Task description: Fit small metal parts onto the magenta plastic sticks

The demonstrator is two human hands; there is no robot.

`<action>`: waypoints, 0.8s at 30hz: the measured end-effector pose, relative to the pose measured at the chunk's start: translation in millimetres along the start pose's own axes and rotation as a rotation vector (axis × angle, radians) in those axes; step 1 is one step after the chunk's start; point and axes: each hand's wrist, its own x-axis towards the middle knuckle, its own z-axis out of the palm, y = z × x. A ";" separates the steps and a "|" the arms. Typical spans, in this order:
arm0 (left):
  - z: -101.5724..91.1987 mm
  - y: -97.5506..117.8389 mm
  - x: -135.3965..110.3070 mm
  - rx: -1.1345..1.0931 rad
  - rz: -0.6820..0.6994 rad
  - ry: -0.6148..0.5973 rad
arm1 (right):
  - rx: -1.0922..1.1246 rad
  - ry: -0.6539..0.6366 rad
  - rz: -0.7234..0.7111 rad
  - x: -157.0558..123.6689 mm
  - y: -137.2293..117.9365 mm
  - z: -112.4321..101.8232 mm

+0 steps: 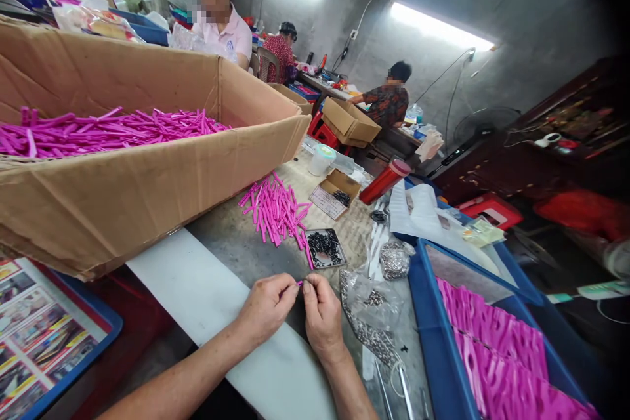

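My left hand point(267, 306) and my right hand point(322, 312) meet fingertip to fingertip over the grey table. Both are pinched on one small pink plastic stick point(300, 283), whose end shows between the fingers. Just beyond them lies a small black tray of dark metal parts point(324, 248). A loose pile of pink sticks point(276, 209) rests on the table behind that tray. A clear plastic bag with small metal pieces point(370, 315) lies right of my right hand.
A big cardboard box point(147, 177) full of pink sticks fills the left. A blue bin point(433, 341) with pink pieces stands at the right. A small cardboard box point(339, 187), a red bottle point(384, 182) and a white cup point(321, 159) sit further back. Other people work at far tables.
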 end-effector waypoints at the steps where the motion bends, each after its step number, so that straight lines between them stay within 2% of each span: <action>1: 0.2 -0.4 0.0 0.004 0.002 0.000 | -0.004 -0.005 -0.011 0.3 -0.4 -0.6; 8: -0.4 0.9 0.2 0.018 0.022 0.003 | -0.080 -0.007 -0.083 4.5 1.9 -1.6; 15: -0.7 -0.1 0.8 0.029 0.025 -0.015 | -0.039 0.037 0.022 3.0 -0.4 -6.5; 20: -2.8 -1.2 1.5 0.071 0.032 -0.059 | -0.007 0.043 0.085 -11.7 -9.0 -22.2; 24: -4.0 -4.8 2.9 0.071 0.037 -0.055 | -0.072 0.062 0.116 -33.6 -12.4 -41.4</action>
